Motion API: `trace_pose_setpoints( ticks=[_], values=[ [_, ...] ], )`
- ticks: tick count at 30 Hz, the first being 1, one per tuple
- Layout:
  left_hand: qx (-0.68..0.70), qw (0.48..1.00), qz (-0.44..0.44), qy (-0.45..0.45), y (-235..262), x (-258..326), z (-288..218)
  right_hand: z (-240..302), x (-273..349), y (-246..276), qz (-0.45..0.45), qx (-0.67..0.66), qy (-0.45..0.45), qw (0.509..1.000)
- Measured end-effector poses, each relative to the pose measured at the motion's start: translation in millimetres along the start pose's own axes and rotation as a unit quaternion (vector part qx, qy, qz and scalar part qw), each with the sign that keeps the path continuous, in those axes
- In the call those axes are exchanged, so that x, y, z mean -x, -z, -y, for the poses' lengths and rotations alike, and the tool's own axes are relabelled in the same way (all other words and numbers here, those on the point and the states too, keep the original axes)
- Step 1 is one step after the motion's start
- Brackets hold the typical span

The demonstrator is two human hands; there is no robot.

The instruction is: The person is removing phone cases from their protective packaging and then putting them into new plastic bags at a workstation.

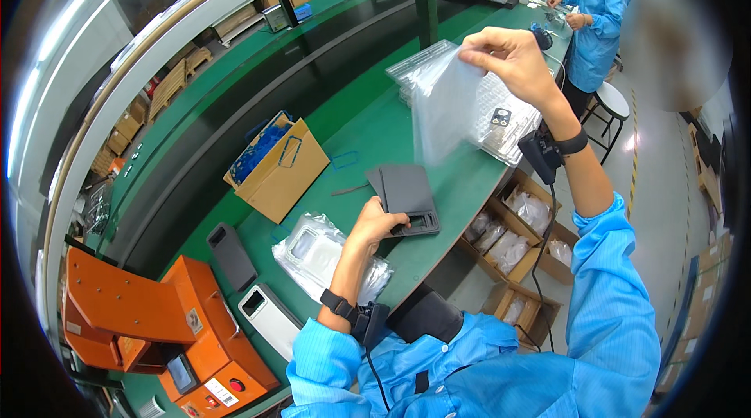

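Note:
My right hand is raised over the bench, its thumb and fingers pinched on the top edge of a clear plastic bag. The bag hangs down limp and looks flat. Lower and to the left, my left hand grips the near end of a dark phone case with a camera window. A dark flap or second flat piece shows at the case's left side. Beside my left hand lies a pile of clear plastic bags. Behind the hanging bag are stacked clear plastic trays, with a small black piece on them.
An orange press machine stands at the left. Near it lie a dark case and a white case. A cardboard box holds blue frames. Under the bench are cartons of bagged parts. A co-worker works at the far right.

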State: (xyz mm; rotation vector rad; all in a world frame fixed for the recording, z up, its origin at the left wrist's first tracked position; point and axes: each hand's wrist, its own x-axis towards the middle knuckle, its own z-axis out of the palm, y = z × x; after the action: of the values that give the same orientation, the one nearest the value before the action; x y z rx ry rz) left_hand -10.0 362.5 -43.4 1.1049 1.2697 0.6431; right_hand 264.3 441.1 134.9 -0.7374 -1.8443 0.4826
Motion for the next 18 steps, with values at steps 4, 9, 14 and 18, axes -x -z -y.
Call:
trace_pose_setpoints(
  ticks=[4,9,14,18],
  values=[
    [-0.167,0.975,-0.124,-0.073,2,-7,14,8,10,-14,0.022,0.004,-0.017,1.0],
    [-0.372,0.907,-0.179,-0.082,-7,12,-6,12,16,-26,0.035,-0.009,0.001,0.999],
    [-0.113,0.914,-0.25,-0.3,-22,51,-29,25,30,-31,0.065,-0.115,-0.04,0.99],
    [-0.119,0.9,-0.172,-0.384,-18,66,-47,44,50,-42,0.083,-0.188,-0.092,0.974]
  ],
)
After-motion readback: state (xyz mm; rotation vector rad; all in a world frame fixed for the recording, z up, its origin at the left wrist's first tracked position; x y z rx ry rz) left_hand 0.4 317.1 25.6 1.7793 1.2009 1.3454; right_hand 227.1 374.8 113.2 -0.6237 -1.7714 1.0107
